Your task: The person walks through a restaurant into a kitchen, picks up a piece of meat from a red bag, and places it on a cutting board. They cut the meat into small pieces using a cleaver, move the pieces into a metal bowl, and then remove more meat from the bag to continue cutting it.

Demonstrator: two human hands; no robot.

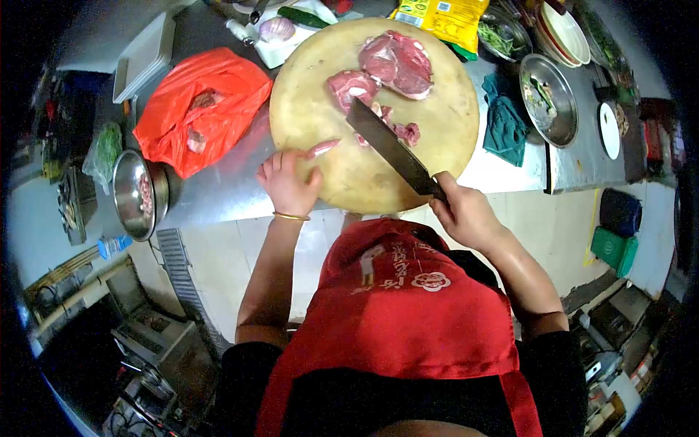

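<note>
Meat (397, 64) lies on the board (320, 102), bag (200, 109) to its left.

Pink-red meat (397, 64) lies on the tan cutting board (320, 109); left of the board, an orange-red bag (200, 105); right, a teal cloth (506, 120).

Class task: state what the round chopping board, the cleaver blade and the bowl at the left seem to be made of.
Chopping board: probably wood; pale, matt, knife-scored.
Cleaver blade: likely steel; dark and dull.
Bowl: apparently stainless steel; shiny, reflective wall.
</note>
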